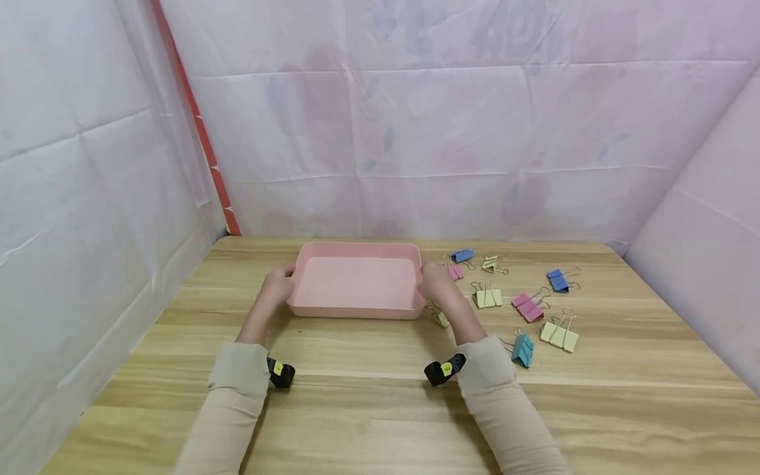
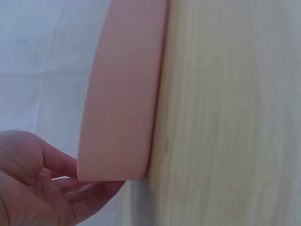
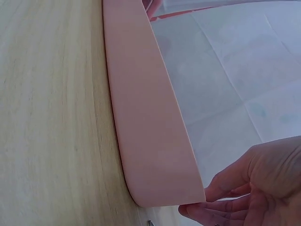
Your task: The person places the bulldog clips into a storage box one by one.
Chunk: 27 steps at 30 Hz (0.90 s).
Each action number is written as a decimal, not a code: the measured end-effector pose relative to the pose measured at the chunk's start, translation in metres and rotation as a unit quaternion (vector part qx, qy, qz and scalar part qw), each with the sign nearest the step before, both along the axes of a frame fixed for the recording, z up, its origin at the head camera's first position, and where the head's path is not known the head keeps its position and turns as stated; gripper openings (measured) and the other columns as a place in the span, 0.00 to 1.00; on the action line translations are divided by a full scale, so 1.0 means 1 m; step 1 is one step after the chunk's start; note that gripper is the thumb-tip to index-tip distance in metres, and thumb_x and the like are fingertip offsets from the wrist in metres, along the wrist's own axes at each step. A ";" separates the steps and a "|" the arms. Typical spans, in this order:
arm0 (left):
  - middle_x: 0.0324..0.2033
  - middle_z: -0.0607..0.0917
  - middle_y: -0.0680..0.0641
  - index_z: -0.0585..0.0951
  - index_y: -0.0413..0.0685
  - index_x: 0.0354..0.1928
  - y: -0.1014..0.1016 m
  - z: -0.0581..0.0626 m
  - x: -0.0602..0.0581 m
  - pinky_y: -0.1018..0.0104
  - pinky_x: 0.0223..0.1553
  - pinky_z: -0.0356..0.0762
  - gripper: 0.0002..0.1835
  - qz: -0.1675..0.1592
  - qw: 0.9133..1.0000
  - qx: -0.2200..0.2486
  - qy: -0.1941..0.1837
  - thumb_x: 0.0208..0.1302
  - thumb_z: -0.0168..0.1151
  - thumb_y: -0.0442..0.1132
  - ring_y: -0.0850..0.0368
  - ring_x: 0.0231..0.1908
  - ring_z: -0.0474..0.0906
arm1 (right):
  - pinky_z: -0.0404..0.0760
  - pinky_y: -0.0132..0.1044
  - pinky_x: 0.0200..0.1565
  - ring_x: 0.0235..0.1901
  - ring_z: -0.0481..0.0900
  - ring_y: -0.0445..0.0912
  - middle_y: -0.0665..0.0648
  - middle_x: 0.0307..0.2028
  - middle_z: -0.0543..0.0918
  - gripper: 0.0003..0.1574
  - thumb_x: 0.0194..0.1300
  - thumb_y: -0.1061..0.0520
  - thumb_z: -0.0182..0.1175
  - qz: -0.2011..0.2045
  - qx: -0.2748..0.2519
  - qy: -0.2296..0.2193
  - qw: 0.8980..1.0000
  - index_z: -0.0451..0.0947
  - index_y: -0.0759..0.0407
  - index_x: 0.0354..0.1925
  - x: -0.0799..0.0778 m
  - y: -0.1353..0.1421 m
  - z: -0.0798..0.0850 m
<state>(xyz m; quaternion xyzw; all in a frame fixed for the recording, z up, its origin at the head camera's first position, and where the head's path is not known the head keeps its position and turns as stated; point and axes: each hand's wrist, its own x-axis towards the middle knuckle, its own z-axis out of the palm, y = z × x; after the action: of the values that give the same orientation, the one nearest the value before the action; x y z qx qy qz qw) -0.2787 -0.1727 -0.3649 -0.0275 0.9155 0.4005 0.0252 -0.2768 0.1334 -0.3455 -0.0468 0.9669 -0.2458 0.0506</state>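
Observation:
A shallow pink rectangular tray (image 1: 356, 282) sits toward the back of the wooden table, with nothing inside it. My left hand (image 1: 277, 285) grips its left end, and my right hand (image 1: 438, 285) grips the right end. In the left wrist view, the thumb meets the rim while curled fingers lie along the end wall (image 2: 117, 117). The right wrist view gives a similar hold, thumb at the rim corner and fingertips against the end wall. Close by the right hand lie a pale yellow binder clip (image 1: 441, 319) and a pink binder clip (image 1: 455, 272), both partly hidden.
Right of the tray, several more binder clips are scattered: blue (image 1: 559, 280), magenta (image 1: 528, 307), teal (image 1: 523, 349) and pale yellow (image 1: 559, 336). Pale cloth (image 1: 415, 132) hangs behind the table and along both sides. Each wrist wears a small black camera (image 1: 282, 373).

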 end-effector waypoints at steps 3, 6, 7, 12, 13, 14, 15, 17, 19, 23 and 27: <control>0.58 0.67 0.30 0.62 0.25 0.62 0.000 0.002 0.004 0.53 0.58 0.57 0.25 -0.003 1.000 0.017 -0.005 0.62 0.35 0.26 0.40 0.59 0.61 | 0.70 0.48 0.51 0.53 0.70 0.63 0.74 0.52 0.72 0.22 0.61 0.71 0.48 0.003 -0.006 0.001 1.000 0.67 0.78 0.54 0.001 0.000 0.000; 0.58 0.66 0.29 0.61 0.24 0.62 -0.001 0.003 0.008 0.53 0.58 0.58 0.25 -0.003 0.999 0.038 -0.011 0.62 0.34 0.25 0.40 0.59 0.61 | 0.70 0.49 0.51 0.53 0.69 0.63 0.74 0.53 0.71 0.23 0.60 0.71 0.47 0.005 -0.006 0.000 1.000 0.67 0.78 0.55 0.002 0.000 0.000; 0.58 0.66 0.28 0.61 0.24 0.62 -0.002 0.003 0.009 0.53 0.58 0.58 0.25 -0.003 0.999 0.042 -0.010 0.61 0.34 0.25 0.40 0.59 0.61 | 0.70 0.49 0.51 0.53 0.69 0.63 0.74 0.53 0.71 0.24 0.60 0.72 0.47 0.006 -0.005 0.001 1.000 0.67 0.78 0.55 0.001 -0.001 0.000; 0.58 0.66 0.29 0.60 0.26 0.63 -0.002 0.002 0.009 0.53 0.58 0.59 0.26 0.002 0.998 0.064 -0.020 0.61 0.34 0.24 0.42 0.57 0.62 | 0.69 0.49 0.51 0.54 0.69 0.63 0.73 0.53 0.71 0.25 0.59 0.72 0.46 0.007 -0.004 0.000 1.000 0.66 0.78 0.56 0.000 0.000 0.000; 0.59 0.66 0.30 0.60 0.27 0.64 -0.002 0.002 0.009 0.53 0.58 0.59 0.26 0.004 0.997 0.068 -0.023 0.62 0.34 0.24 0.42 0.57 0.62 | 0.69 0.49 0.51 0.54 0.68 0.62 0.73 0.54 0.70 0.25 0.59 0.72 0.46 0.008 -0.005 -0.002 1.000 0.66 0.78 0.56 0.000 0.000 0.001; 0.59 0.65 0.30 0.60 0.27 0.64 -0.002 0.002 0.009 0.53 0.58 0.59 0.26 0.006 0.997 0.072 -0.026 0.62 0.34 0.24 0.43 0.57 0.62 | 0.69 0.49 0.52 0.54 0.68 0.62 0.73 0.54 0.70 0.26 0.59 0.72 0.46 0.007 -0.009 -0.006 1.000 0.65 0.77 0.57 0.000 0.000 0.001; 0.59 0.65 0.30 0.60 0.27 0.64 -0.002 0.002 0.009 0.53 0.58 0.59 0.26 0.006 0.997 0.073 -0.028 0.62 0.34 0.24 0.43 0.58 0.61 | 0.69 0.48 0.52 0.55 0.68 0.62 0.73 0.55 0.70 0.26 0.59 0.72 0.46 0.008 -0.009 -0.006 1.000 0.65 0.78 0.57 0.000 0.000 0.001; 0.60 0.64 0.30 0.59 0.27 0.64 -0.003 0.001 0.009 0.53 0.59 0.57 0.26 0.005 0.997 0.070 -0.028 0.62 0.34 0.24 0.42 0.59 0.60 | 0.70 0.48 0.50 0.54 0.68 0.62 0.73 0.55 0.70 0.26 0.59 0.72 0.46 0.010 -0.010 -0.009 1.000 0.65 0.77 0.57 0.000 0.000 0.001; 0.61 0.64 0.31 0.59 0.28 0.64 -0.004 0.000 0.010 0.53 0.60 0.55 0.26 0.006 0.998 0.064 -0.029 0.63 0.34 0.25 0.42 0.60 0.59 | 0.71 0.47 0.50 0.53 0.69 0.62 0.73 0.55 0.70 0.26 0.59 0.72 0.46 0.010 -0.011 -0.012 1.000 0.65 0.77 0.57 0.000 0.000 0.000; 0.61 0.64 0.31 0.59 0.27 0.64 -0.005 -0.003 0.010 0.52 0.60 0.54 0.26 0.001 0.999 0.046 -0.022 0.63 0.34 0.25 0.42 0.61 0.58 | 0.72 0.47 0.48 0.52 0.71 0.61 0.73 0.54 0.70 0.26 0.58 0.72 0.47 0.009 -0.009 -0.017 1.000 0.65 0.77 0.57 0.000 -0.001 -0.001; 0.60 0.64 0.30 0.59 0.27 0.64 -0.005 -0.003 0.011 0.52 0.60 0.54 0.26 0.000 0.999 0.037 -0.012 0.63 0.33 0.25 0.41 0.60 0.59 | 0.72 0.47 0.48 0.51 0.71 0.61 0.73 0.53 0.71 0.26 0.58 0.72 0.48 0.014 -0.002 -0.010 1.000 0.66 0.77 0.57 -0.001 -0.002 -0.002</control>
<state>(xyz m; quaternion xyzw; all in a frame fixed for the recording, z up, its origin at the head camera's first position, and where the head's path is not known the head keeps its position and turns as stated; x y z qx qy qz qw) -0.2682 -0.1776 -0.3681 -0.0317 0.8995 0.4341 0.0371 -0.2779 0.1316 -0.3472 -0.0578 0.9650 -0.2477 0.0634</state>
